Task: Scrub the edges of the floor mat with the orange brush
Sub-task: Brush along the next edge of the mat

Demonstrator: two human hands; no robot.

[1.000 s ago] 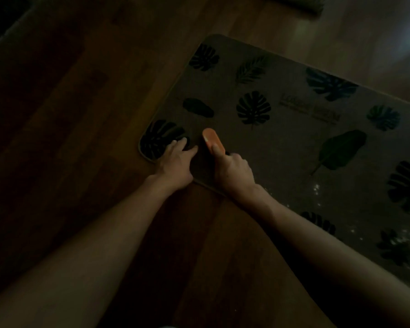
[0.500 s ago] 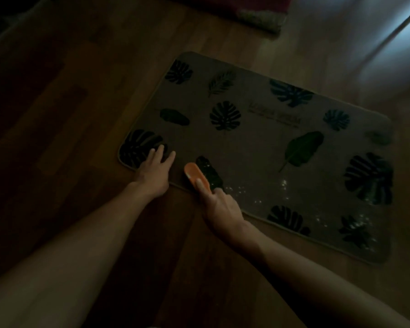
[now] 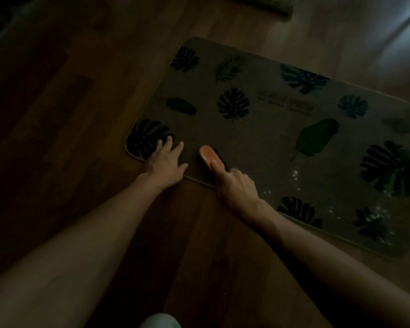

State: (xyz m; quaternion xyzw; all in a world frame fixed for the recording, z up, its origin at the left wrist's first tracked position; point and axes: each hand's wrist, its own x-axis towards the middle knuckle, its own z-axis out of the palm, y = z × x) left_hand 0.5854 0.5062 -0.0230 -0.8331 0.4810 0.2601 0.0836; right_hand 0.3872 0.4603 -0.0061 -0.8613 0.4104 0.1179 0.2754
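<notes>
Right hand (image 3: 237, 185) grips small orange plastic brush (image 3: 211, 158) on near edge of brown leaf-print floor mat (image 3: 270, 138); left hand (image 3: 165, 163) flat, fingers spread, presses mat corner on dark wooden floor (image 3: 81, 114).

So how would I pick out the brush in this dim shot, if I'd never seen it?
Find the leaf-printed floor mat lying on the wooden floor. Near the mat's near edge, towards its left corner, the right hand grips the orange brush. It is the only bright orange thing there, beside the left hand pressed flat on the mat.
</notes>
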